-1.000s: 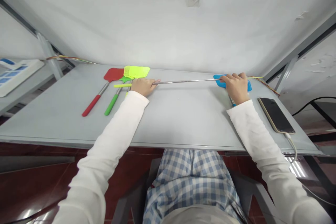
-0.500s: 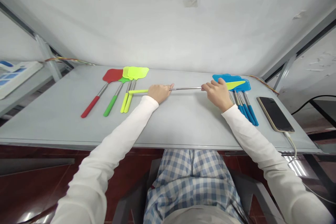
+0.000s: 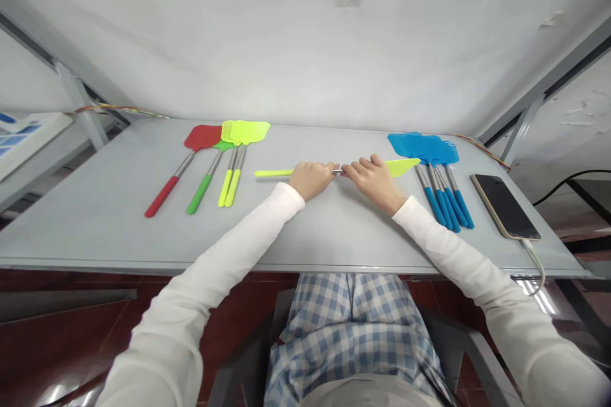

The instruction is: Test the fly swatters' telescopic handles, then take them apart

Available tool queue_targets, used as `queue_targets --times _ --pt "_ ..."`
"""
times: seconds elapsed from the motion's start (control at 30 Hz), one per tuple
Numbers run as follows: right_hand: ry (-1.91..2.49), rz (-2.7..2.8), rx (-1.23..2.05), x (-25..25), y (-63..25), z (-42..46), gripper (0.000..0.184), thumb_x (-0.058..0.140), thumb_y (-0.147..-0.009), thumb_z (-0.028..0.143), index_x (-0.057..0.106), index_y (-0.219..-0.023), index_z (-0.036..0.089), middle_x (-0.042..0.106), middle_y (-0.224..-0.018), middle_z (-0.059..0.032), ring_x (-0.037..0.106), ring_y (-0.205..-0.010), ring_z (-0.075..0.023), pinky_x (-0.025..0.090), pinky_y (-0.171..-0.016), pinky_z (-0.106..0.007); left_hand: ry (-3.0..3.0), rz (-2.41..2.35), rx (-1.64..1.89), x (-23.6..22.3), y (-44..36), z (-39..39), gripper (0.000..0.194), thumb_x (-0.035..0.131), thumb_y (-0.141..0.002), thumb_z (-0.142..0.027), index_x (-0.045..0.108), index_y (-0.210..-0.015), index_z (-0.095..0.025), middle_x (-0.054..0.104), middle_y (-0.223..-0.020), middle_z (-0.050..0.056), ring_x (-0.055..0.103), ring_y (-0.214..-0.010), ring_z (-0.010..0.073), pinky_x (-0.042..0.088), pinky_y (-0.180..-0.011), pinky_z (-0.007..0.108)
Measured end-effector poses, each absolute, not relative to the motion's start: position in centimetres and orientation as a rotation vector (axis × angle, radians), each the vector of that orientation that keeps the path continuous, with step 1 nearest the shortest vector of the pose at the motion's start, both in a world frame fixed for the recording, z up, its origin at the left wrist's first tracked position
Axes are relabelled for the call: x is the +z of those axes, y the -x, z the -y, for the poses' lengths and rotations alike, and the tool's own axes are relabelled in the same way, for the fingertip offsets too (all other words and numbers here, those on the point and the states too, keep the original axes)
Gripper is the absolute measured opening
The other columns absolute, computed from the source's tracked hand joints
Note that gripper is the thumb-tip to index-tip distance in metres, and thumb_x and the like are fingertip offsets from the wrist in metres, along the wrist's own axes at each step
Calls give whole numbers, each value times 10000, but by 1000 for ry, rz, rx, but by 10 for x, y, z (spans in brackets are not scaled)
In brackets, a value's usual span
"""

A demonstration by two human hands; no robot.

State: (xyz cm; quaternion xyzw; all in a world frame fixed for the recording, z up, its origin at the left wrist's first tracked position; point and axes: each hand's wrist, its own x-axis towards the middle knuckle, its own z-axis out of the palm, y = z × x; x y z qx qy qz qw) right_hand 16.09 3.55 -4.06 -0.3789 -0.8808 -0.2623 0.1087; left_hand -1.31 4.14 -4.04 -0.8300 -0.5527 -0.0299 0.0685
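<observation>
Between both hands a yellow fly swatter (image 3: 403, 166) lies crosswise above the middle of the table, its paddle to the right and its handle to the left. My left hand (image 3: 312, 179) is closed around it near the handle's inner end. Closed on the shaft by the paddle is my right hand (image 3: 372, 182). Only a short bit of metal shaft shows between the two hands. Left of them lie a red fly swatter (image 3: 165, 194), a green fly swatter (image 3: 200, 193) and two yellow fly swatters (image 3: 233, 186). Several blue fly swatters (image 3: 422, 146) overlap on the right.
A phone (image 3: 506, 206) with a white cable (image 3: 537, 261) plugged in rests at the right end of the grey table (image 3: 119, 229). The white wall (image 3: 305, 63) rises behind the table. Thin wires (image 3: 119, 107) run along its back left corner.
My hands have come closer together, and the swatter's exposed shaft has become much shorter. Its paddle has moved left, off the blue swatters; its handle end has shifted right.
</observation>
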Motion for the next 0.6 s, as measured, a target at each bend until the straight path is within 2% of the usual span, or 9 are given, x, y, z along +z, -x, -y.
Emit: queue_targets --times 0.1,0.2,0.27,0.43,0.6 --pt "1153 2497 -826 -37 -172 -41 300 342 -994 246 631 -971 170 659 -907 -84 498 -891 -207 239 -816 -349 2484 1653 -179 -38 21 -46 398 313 -971 -391 638 -1055 -177 721 -924 130 685 -835 255 397 -641 305" --pt "1245 2400 -837 -31 -189 -48 255 392 -974 240 639 -947 182 644 -1021 -99 482 -993 -222 232 -876 -368 2455 1641 -227 -36 35 -51 390 333 -964 -442 618 -1059 -194 719 -919 104 674 -822 232 368 -605 286" --pt "1289 2391 -824 -28 -201 -53 246 407 -966 243 649 -948 200 645 -991 -88 482 -964 -223 237 -866 -367 2453 1621 -198 -34 45 -54 418 319 -960 -499 613 -1051 -216 719 -918 87 668 -803 222 348 -582 281" --pt "1345 2390 -757 -30 -216 -61 287 402 -954 191 624 -1128 241 675 -924 -65 487 -850 -209 247 -804 -355 2452 1602 -143 -34 68 -65 434 300 -951 -548 601 -1020 -244 722 -926 64 662 -791 202 321 -569 264" --pt "1382 2386 -700 -32 -215 -61 270 395 -961 206 664 -971 204 694 -814 -53 485 -728 -187 227 -701 -337 2469 1622 -113 -35 75 -69 433 301 -949 -554 595 -1016 -242 723 -918 69 664 -777 205 346 -585 257"
